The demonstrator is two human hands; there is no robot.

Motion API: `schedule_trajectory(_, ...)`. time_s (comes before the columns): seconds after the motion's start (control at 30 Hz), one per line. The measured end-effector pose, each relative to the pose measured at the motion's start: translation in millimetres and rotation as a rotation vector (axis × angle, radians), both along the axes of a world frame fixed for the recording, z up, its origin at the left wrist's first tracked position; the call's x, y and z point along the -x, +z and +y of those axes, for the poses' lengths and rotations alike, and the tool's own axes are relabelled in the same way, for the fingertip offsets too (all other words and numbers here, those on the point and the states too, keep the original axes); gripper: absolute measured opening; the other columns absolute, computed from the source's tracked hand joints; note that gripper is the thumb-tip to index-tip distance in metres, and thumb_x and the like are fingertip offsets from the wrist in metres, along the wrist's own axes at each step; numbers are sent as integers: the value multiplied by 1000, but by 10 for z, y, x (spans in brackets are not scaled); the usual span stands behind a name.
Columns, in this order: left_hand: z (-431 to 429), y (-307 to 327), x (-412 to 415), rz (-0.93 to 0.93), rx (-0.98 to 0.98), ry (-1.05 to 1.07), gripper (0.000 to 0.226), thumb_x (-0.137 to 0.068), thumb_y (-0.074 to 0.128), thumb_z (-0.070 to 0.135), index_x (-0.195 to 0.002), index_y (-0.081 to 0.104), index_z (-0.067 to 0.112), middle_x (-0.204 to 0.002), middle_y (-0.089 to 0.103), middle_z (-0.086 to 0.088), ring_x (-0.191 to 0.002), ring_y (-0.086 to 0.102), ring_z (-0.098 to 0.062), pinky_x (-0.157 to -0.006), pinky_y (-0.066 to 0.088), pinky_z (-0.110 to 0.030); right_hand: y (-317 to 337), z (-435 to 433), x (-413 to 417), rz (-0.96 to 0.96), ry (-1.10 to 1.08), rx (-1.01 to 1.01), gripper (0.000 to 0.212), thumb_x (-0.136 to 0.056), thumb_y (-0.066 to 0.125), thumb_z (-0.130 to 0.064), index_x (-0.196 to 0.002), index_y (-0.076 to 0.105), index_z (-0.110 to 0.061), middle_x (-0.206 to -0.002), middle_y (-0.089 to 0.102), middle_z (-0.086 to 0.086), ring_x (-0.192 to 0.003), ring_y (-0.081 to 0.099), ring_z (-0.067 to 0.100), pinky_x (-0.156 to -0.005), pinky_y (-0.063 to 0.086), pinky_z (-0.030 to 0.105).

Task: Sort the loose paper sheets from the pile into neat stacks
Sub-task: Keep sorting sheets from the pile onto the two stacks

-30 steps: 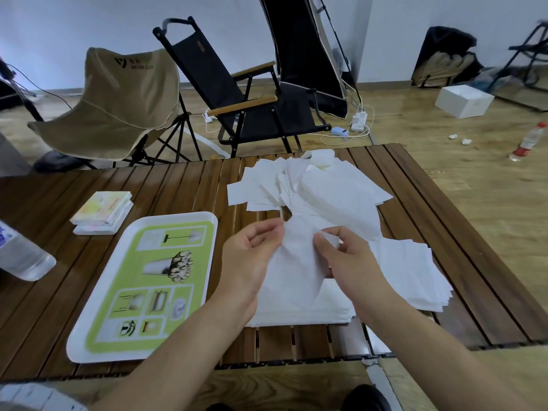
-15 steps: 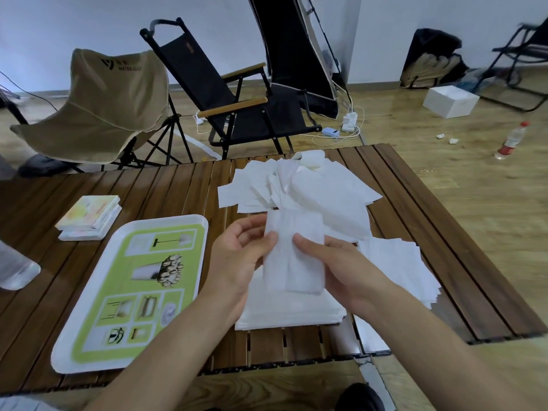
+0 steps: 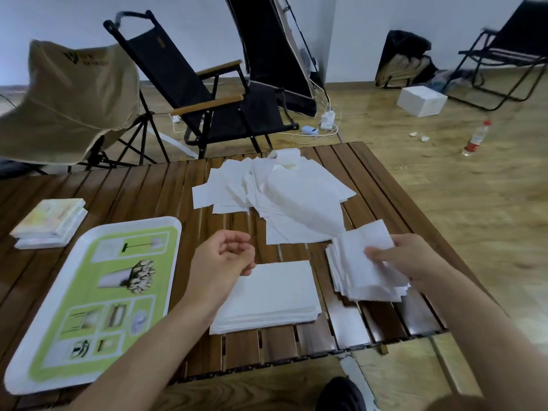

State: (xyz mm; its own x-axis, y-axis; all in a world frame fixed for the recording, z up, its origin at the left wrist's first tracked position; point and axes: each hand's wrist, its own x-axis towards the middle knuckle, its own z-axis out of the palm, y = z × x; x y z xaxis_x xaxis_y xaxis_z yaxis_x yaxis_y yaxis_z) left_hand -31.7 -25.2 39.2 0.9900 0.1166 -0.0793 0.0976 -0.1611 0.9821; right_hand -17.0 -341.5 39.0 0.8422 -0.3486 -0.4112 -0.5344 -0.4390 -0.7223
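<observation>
A loose pile of white paper sheets [image 3: 284, 197] sprawls across the far middle of the brown slatted table [image 3: 148, 200]. A neat stack of larger sheets [image 3: 275, 295] lies near the front edge. To its right is a rougher stack of smaller sheets [image 3: 355, 277]. My right hand [image 3: 406, 256] pinches one white sheet [image 3: 364, 238] and holds it on top of that smaller stack. My left hand [image 3: 222, 259] hovers over the left end of the neat stack, fingers loosely curled, holding nothing.
A white and green tray [image 3: 89, 301] lies at the front left of the table. A small stack of booklets [image 3: 50, 221] sits at the far left. Folding chairs [image 3: 207, 90] stand behind the table. A white box [image 3: 421, 100] and a bottle [image 3: 476, 137] are on the floor.
Both hands held a sheet over the neat stack. My left hand has let go, and my right hand has carried the sheet right onto the smaller stack.
</observation>
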Motion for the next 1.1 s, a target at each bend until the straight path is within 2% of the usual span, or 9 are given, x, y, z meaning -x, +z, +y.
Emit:
schedule_trajectory(0.07,24,-54,-23,-50,-116,-28,17,-91,73,6,-102,69,18,-86,74,-3,-76,74,-21,-66,61,-25,-1,30,-17,15,36,50,21,-84,82,-29,-93,74,-12,-95,74,7,-87,71,27,-78,60,42)
schedule_trajectory(0.13,46,-101,-33,-106,-267,-63,18,-91,74,10,-101,69,24,-87,74,4,-78,72,-12,-70,59,-22,36,55,-14,47,110,215,26,-88,78,-31,-75,64,-13,-78,67,3,-69,61,17,-56,46,28)
schedule_trajectory(0.2,49,-126,-21,-143,-408,-92,18,-91,74,15,-100,68,30,-89,72,12,-82,67,-3,-71,53,-12,71,58,-1,38,131,396,39,-89,76,-35,-69,53,-10,-66,54,2,-58,50,15,-49,33,27)
schedule_trajectory(0.37,-75,-148,-106,-201,-609,-189,18,-93,72,22,-107,68,33,-97,69,19,-89,64,1,-74,49,-8,191,49,-10,-32,144,669,51,-86,77,-36,-117,49,-7,-111,59,11,-103,60,34,-73,47,37)
schedule_trajectory(0.47,-235,-253,-396,-271,-853,-326,24,-96,70,31,-119,65,30,-109,62,16,-96,59,-2,-88,50,-17,176,131,-54,-98,221,556,30,-90,71,-22,-113,53,-14,-105,65,5,-90,62,25,-70,49,33)
schedule_trajectory(0.63,-399,-492,-956,-371,-1158,-451,23,-101,61,29,-120,69,19,-117,62,4,-109,59,-15,-93,52,-29,18,256,-79,45,400,543,17,-95,63,-31,-101,63,-16,-100,67,3,-85,65,21,-67,52,30)
schedule_trajectory(0.83,-422,-441,-955,-470,-1176,-385,10,-102,55,23,-99,62,16,-95,61,3,-87,59,-17,-71,53,-31,123,243,-53,-63,362,534,27,-100,58,-38,-113,64,-15,-102,68,2,-88,64,19,-61,44,26)
schedule_trajectory(0.97,-281,-50,-825,-496,-1029,-249,11,-97,59,25,-92,65,18,-84,66,6,-75,59,-12,-66,52,-29,242,333,-40,-325,418,430,42,-93,70,-39,-128,54,-21,-122,61,-1,-103,57,17,-80,45,28)
schedule_trajectory(1.1,-117,307,-552,-494,-860,-342,9,-100,58,22,-96,66,21,-87,69,12,-80,65,-5,-69,53,-20,253,628,4,-371,629,357,98,-80,83,-42,-157,22,-28,-161,32,-8,-145,35,17,-114,36,37)
